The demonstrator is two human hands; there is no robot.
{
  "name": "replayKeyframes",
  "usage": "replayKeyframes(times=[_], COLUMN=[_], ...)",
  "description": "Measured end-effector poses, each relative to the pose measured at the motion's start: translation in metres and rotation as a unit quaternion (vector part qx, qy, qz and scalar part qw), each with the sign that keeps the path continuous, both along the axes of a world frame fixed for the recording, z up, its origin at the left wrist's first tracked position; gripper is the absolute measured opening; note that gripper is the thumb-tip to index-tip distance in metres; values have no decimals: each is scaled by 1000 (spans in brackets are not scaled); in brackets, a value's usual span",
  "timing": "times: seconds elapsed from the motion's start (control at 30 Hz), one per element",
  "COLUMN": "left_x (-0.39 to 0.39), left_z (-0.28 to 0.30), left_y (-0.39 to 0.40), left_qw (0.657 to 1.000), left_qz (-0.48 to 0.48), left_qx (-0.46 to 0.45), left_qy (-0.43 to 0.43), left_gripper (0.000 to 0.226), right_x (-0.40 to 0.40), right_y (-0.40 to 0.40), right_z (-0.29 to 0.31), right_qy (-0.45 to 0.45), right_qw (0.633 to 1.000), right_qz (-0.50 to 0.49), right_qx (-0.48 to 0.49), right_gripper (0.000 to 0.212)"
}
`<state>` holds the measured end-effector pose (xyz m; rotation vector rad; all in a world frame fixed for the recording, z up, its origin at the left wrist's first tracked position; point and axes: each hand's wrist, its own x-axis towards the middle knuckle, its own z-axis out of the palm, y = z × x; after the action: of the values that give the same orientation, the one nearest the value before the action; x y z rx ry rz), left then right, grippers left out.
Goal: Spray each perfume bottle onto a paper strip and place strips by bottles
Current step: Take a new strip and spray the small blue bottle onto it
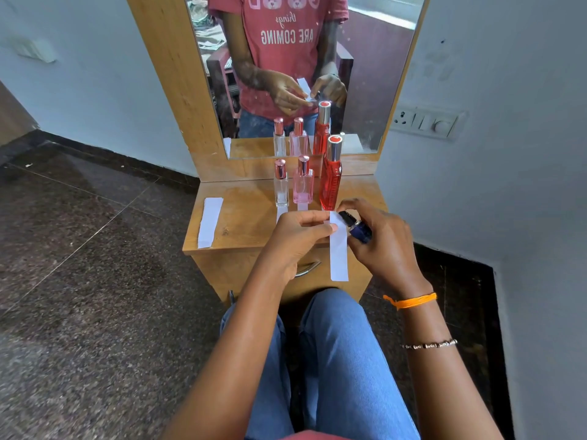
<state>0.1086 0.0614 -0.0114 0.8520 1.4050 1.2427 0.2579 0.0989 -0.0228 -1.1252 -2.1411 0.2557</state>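
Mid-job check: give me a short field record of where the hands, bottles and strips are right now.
left hand: pinches held paper strip at its top
right hand: grips dark blue bottle, nozzle toward the strip
standing bottles: clear bottle, pink bottle, red bottle, capped, in a row by the mirror
placed strips: one in front of the clear bottle, one at the pink bottle
spare strip: flat on the table's left side

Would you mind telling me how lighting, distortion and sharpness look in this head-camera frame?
Head view: soft even daylight with faint shadows; wide-angle bending bows the walls and floor lines at the edges; the mirror looks smudged and hazy; bottles and the held paper strip stay sharp.
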Motion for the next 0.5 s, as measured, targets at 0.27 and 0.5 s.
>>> replayKeyframes(times=[0.27, 0.5], left_x=[5, 14], left_z=[-9, -22], left_y=[5, 23], left_qw=[1000, 996], left_qz=[4, 57], left_qx=[6, 19], left_qy=[30, 70], left_gripper=[18, 20], right_x=[20, 22], right_y=[12, 24], right_z=[-2, -24], right_qy=[149, 260], right_qw=[985, 930], right_qz=[-14, -41], right_qx=[-87, -256], right_gripper=[54, 34])
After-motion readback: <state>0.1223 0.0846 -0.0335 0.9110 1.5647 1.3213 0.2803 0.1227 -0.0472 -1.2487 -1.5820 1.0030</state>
